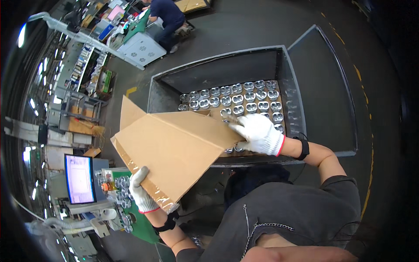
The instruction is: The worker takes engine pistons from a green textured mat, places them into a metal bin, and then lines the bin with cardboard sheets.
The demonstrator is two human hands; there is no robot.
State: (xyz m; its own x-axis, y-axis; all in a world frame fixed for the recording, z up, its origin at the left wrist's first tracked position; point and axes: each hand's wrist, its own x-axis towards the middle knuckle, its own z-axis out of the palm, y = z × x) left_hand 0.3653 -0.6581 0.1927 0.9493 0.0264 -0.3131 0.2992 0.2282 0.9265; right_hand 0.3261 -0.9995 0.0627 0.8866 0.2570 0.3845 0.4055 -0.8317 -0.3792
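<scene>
A brown cardboard box [170,144], tilted with its flaps spread, is held over the near left part of a grey metal bin [227,56]. My left hand [142,192], in a white glove, grips its near left edge, where clear tape runs, with the thumb on top. At the box's right corner is my right hand [259,133], also gloved, its fingers closed around the cardboard edge. Rows of shiny metal pistons [237,99] stand on a brown sheet in the bin, several just beyond my right fingers. The box hides the bin's near left part.
The bin's framed lid [334,91] hangs out to the right. On the left, a green-topped bench [146,225] holds more metal parts beside a monitor [80,179]. A person [168,19] sits at a cabinet [142,47] farther off. Shelving [83,65] lines the left side.
</scene>
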